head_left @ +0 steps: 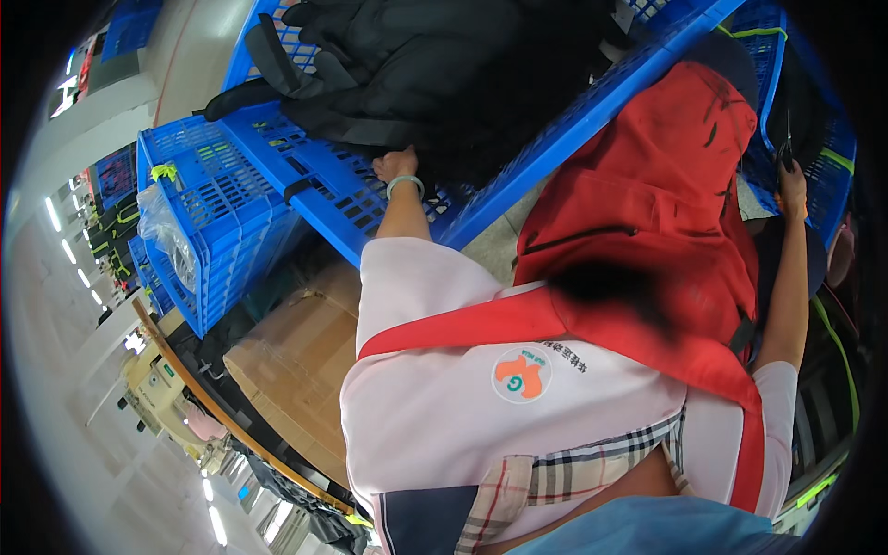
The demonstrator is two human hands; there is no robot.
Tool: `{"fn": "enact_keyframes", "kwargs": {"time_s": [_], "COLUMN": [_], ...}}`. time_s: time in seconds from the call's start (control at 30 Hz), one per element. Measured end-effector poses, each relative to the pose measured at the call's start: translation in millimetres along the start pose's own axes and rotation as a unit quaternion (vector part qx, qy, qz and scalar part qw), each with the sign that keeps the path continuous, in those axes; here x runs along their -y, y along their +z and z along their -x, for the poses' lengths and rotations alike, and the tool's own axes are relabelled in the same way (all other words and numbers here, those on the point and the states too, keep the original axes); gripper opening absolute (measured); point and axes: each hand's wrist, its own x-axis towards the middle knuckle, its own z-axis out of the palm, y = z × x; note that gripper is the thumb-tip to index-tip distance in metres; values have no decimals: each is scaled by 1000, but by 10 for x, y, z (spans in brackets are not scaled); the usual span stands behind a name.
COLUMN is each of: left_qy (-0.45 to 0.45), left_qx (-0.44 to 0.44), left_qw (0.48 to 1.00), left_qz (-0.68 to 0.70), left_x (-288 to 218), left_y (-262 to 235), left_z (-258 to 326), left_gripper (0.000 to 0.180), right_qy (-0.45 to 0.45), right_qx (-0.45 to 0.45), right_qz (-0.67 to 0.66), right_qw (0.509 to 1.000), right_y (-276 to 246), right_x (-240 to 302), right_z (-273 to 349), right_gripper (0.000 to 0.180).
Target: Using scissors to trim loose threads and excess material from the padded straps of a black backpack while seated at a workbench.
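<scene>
My left hand (pixel 398 168), with a pale bangle at the wrist, reaches into a large blue plastic crate (pixel 370 242). Its fingers are curled at the near edge of a heap of black fabric pieces (pixel 388 69) and appear to grip that edge. Far to the right, my right hand (pixel 793 190) is closed around slim dark scissors (pixel 786 143), blades pointing away; their shape is partly lost in the dark surroundings. They are beside another blue crate (pixel 772 55) with dark contents. A red apron (pixel 638 176) covers my front and lap.
Left of the fabric crate stands another blue crate (pixel 236 240) with clear plastic film (pixel 166 231) over its side. Below it lies a brown cardboard box (pixel 296 361). A sewing machine (pixel 162 388) and a curved wooden table edge (pixel 222 412) are at the lower left.
</scene>
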Motion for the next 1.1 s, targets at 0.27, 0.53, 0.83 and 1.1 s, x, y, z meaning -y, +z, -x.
{"fn": "enact_keyframes", "kwargs": {"time_s": [0.27, 0.53, 0.83, 1.1], "left_qy": [-9, 42, -4, 8], "left_qx": [-142, -64, 47, 24], "left_qw": [936, 940, 929, 797], "left_qz": [322, 332, 367, 603], "left_x": [-269, -280, -247, -632], "left_y": [8, 218, 90, -461], "left_z": [83, -360, -121, 642], "left_gripper": [106, 84, 63, 45], "right_qy": [23, -9, -18, -26], "right_qx": [-41, -59, -31, -75], "right_qz": [-42, 4, -109, -42], "right_qw": [998, 998, 993, 996], "right_y": [-212, -212, -27, 31], "right_x": [69, -114, -8, 172], "right_z": [176, 56, 235, 272], "right_gripper": [41, 45, 41, 40]}}
